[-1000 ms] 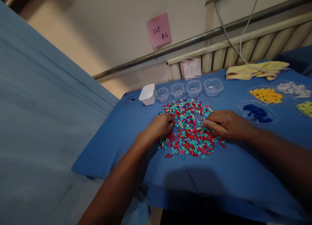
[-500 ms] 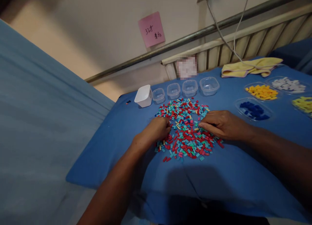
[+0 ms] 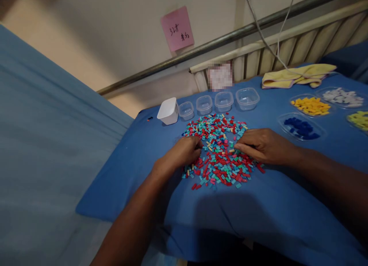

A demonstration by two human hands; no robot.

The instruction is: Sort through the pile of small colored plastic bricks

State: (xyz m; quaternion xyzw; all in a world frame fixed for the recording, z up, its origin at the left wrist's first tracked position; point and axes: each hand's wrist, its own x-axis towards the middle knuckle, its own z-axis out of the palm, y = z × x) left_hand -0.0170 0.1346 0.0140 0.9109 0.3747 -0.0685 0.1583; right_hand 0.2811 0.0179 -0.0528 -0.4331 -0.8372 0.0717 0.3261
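Hands [image 3: 184, 152] barely shifted, palms-down on bricks [image 3: 220, 154]

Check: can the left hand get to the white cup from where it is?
Probably yes. The left hand rests on the near-left edge of the brick pile; the white cup stands beyond it to the left, with only bare blue cloth between.
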